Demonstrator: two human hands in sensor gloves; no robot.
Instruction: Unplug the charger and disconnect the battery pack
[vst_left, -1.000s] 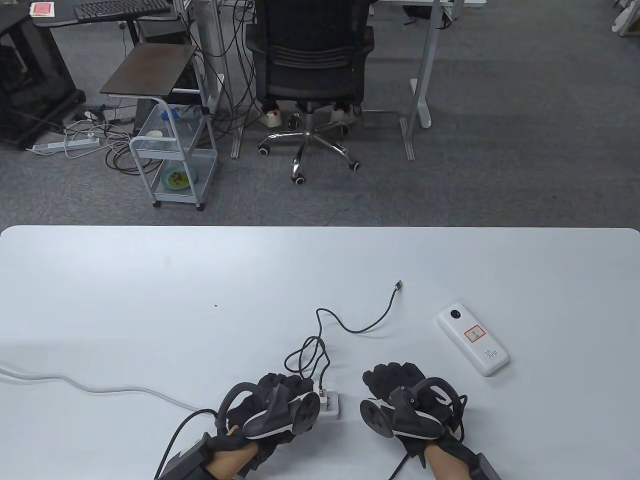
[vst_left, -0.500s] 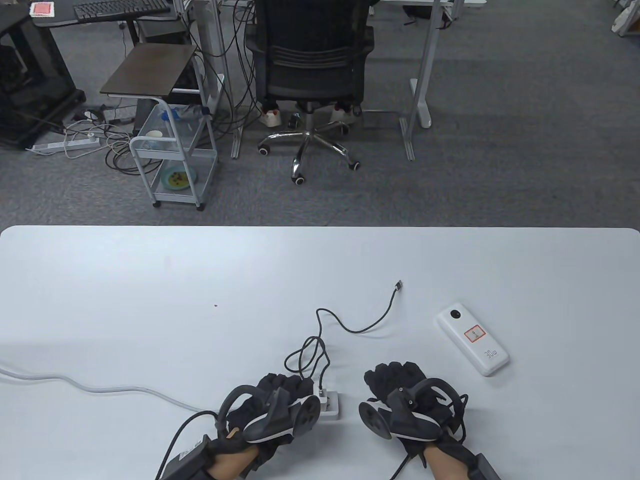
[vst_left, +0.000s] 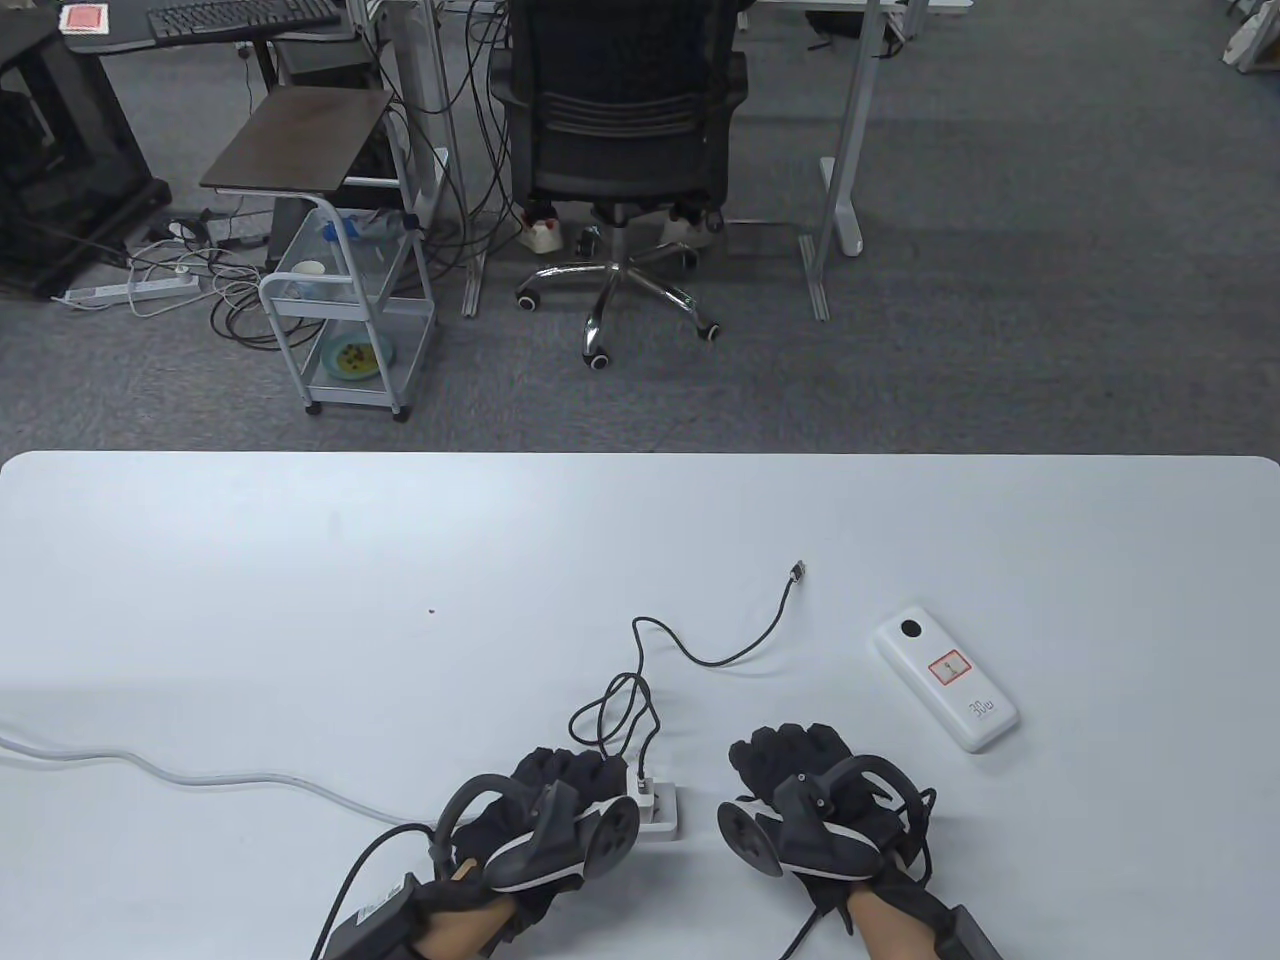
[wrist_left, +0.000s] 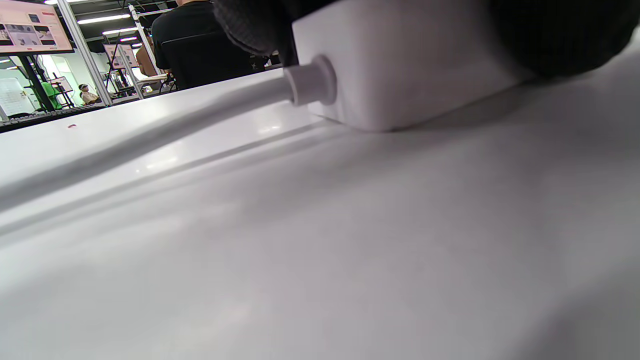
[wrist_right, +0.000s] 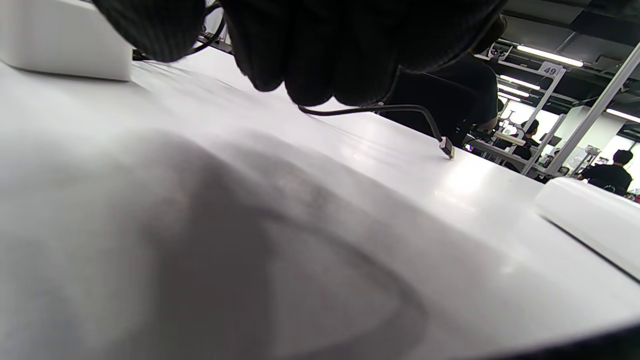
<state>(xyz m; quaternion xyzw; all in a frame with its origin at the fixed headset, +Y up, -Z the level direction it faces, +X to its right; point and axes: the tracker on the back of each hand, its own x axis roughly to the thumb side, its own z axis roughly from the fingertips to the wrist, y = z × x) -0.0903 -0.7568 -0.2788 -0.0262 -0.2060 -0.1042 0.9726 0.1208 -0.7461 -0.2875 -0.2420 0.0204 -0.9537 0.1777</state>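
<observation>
A white socket block (vst_left: 662, 808) (wrist_left: 400, 65) lies near the table's front edge, with a small charger plug (vst_left: 645, 790) seated in it. My left hand (vst_left: 570, 775) grips this block, gloved fingers (wrist_left: 560, 35) curled over its top and sides. A black cable (vst_left: 700, 660) loops away from the plug. Its free connector (vst_left: 797, 571) (wrist_right: 446, 146) lies loose on the table, apart from the white battery pack (vst_left: 947, 677) (wrist_right: 590, 220) at the right. My right hand (vst_left: 790, 755) rests on the table right of the block, fingers (wrist_right: 310, 50) loosely curled and holding nothing.
The block's white cord (vst_left: 200, 778) (wrist_left: 200, 107) runs off the table's left edge. The white table (vst_left: 300, 600) ends at a far edge, with an office chair (vst_left: 625, 150) and a small cart (vst_left: 345, 330) on the floor beyond.
My left hand's tracker has tilted slightly toward me. Cable, battery pack and right hand lie as before.
</observation>
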